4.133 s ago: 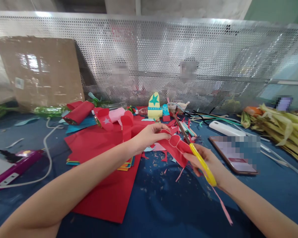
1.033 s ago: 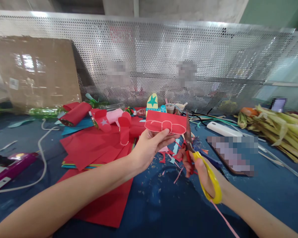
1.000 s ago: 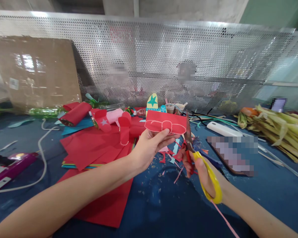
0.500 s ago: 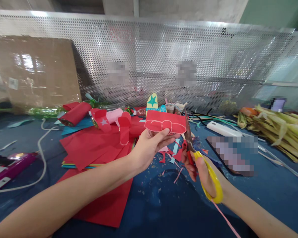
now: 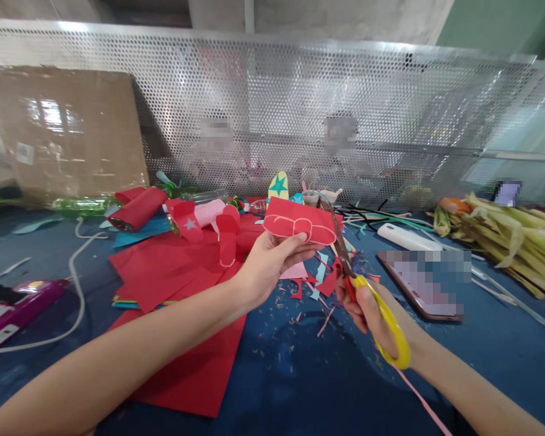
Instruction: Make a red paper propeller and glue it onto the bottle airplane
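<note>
- Head view: the card (image 5: 295, 211), the landmark here, is up off the table, pinched in the left hand (image 5: 270, 261), thumb on its front and fingers behind.
- The right hand (image 5: 373, 318) is wrapped round the scissors (image 5: 340, 243), to the right of the card and nearer the person.
- The card's long axis runs side to side, its right end dipping a little. The scissors' blades point away from the person and, in this view, cross that right end; whether they bite into it I cannot tell.
- The left hand is the nearer one, touching the card's lower edge.
- The card is flat and red, with a pale bow outline: a lobe each side of a round knot, the thumb tip on the knot.
- Left of the card and nearer the person lie red sheets (image 5: 161, 281); below it, scraps (image 5: 320, 269); well to its right, a phone (image 5: 420, 290).
</note>
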The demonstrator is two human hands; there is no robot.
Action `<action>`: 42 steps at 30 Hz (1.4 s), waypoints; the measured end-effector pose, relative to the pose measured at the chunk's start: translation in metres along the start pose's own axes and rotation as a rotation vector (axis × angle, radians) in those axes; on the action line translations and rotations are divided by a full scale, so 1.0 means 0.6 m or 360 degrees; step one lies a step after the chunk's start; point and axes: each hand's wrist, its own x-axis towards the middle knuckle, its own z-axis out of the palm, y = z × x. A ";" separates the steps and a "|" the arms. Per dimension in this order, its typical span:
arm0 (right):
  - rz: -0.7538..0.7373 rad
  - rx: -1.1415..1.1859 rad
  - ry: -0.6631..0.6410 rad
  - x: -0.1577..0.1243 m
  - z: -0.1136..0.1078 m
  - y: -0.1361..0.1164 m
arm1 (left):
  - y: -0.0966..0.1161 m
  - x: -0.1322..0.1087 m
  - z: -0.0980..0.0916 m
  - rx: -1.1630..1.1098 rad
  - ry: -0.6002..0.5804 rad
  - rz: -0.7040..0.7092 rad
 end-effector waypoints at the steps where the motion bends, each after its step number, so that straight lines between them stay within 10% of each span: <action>1: 0.0008 0.0002 0.0005 0.000 0.000 -0.001 | 0.000 0.001 -0.001 0.0012 0.0003 0.0006; 27: 0.0200 0.0030 -0.0154 -0.002 0.004 -0.005 | 0.008 0.012 -0.006 0.0448 -0.0042 0.0039; 42: -0.0153 -0.0173 -0.0224 -0.001 0.003 -0.003 | 0.008 0.011 -0.007 0.0582 -0.0058 0.0077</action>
